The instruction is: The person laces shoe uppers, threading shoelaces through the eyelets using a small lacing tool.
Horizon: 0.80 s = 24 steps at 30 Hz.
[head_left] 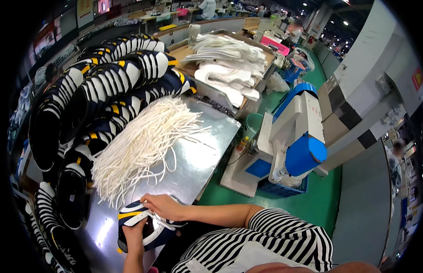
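Note:
A navy, white and yellow shoe upper is held over the near edge of the metal table. My left hand grips it from the near side, its thumb pressed along the inner edge and the other fingers mostly hidden. My right hand reaches across from the right, fingertips pinched together at the white-trimmed eyelet edge. Whether a lace is between those fingertips is too small to see. Just beyond both hands lies a big loose heap of white shoelaces.
Stacks of similar shoe uppers line the table's left side. White insole-shaped pieces are piled in a tray at the back. The metal tabletop ends at the right. A blue and white machine stands beyond it on the green floor.

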Each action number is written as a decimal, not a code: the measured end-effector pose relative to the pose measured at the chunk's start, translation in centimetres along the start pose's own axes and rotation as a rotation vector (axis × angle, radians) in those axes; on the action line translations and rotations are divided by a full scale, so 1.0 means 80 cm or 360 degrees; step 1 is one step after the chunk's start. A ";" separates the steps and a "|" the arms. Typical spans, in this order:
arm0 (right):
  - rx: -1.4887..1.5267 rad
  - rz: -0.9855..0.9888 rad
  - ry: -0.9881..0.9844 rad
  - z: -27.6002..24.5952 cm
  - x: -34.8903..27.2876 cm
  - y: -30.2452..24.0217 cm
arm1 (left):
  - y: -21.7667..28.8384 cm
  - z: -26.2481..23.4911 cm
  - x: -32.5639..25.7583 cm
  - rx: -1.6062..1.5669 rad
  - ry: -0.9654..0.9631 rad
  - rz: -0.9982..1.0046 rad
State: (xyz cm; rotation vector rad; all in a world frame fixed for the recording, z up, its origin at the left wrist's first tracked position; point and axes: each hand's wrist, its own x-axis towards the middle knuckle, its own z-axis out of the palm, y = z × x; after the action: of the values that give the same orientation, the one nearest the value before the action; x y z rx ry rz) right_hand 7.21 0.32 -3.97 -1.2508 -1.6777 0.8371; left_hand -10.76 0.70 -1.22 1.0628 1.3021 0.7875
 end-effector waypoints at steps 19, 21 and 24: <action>-0.0400 0.0377 0.0210 0.009 0.019 0.005 | 0.080 -0.091 -0.120 -0.0518 0.0159 0.0733; 0.0260 0.0439 0.0208 0.004 0.024 0.016 | 0.039 -0.048 -0.101 0.0807 -0.0022 0.0919; 0.0923 0.0606 0.0171 -0.020 0.032 -0.001 | 0.006 -0.013 -0.097 0.1433 0.0271 0.1343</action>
State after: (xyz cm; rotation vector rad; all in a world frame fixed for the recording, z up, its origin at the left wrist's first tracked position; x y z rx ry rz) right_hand 8.35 2.78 -2.64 -1.1793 -1.0075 1.3425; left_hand -12.78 -6.10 2.10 2.4029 1.3657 0.9159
